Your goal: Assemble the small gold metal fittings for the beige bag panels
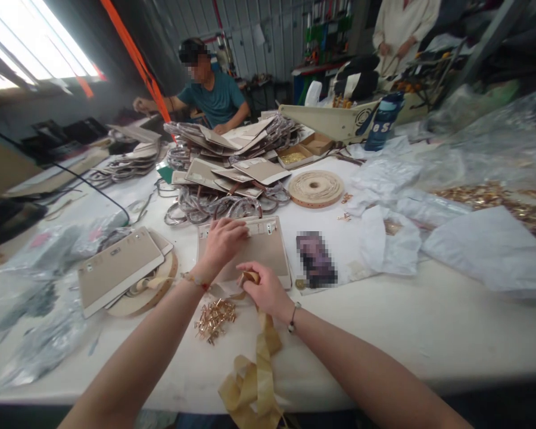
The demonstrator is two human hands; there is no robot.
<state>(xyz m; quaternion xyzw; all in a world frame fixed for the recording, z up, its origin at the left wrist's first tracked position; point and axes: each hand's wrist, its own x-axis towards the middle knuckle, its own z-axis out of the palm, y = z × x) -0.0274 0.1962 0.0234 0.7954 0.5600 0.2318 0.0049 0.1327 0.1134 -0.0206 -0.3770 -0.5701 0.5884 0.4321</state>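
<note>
A white-covered table (361,342) fills the workshop foreground. On it a beige panel (274,256) lies flat ahead of the person, long axis running left to right, under the left hand (224,243) and just beyond the right hand (267,290). The left hand, nearer its far edge, is palm-down with bent fingers; whether they grip anything cannot be told. The right hand pinches a tan strip (264,351) that trails toward the near edge, beside piled brass-coloured fasteners (215,320).
</note>
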